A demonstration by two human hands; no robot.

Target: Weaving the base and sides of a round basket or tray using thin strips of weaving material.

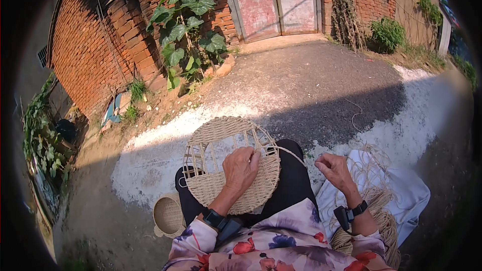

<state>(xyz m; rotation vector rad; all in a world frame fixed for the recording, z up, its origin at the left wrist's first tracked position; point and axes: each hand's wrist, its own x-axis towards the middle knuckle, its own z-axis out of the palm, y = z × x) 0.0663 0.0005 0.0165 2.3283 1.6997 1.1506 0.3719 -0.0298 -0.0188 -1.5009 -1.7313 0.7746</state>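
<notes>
On my lap lies a round, flat piece of basket weaving (241, 196) in beige cord. Its top and lower parts are closely woven; between them bare ribs show with gaps. My left hand (242, 170) rests over its middle, fingers curled onto the ribs and the weave edge, fingertips partly hidden. A cord (291, 153) leaves the right side of the piece and runs toward my right hand (334, 170), which is raised to the right with thumb and fingers pinched together. Just where the cord meets the fingers is hard to see. Both wrists wear black bands.
Right of my legs, a heap of loose cord (369, 195) lies on a white cloth (409, 190). A small round woven basket (168, 217) stands by my left leg. Ahead are a concrete yard, a brick wall (95, 50), a leafy vine (175, 32) and a faded red double door (273, 5).
</notes>
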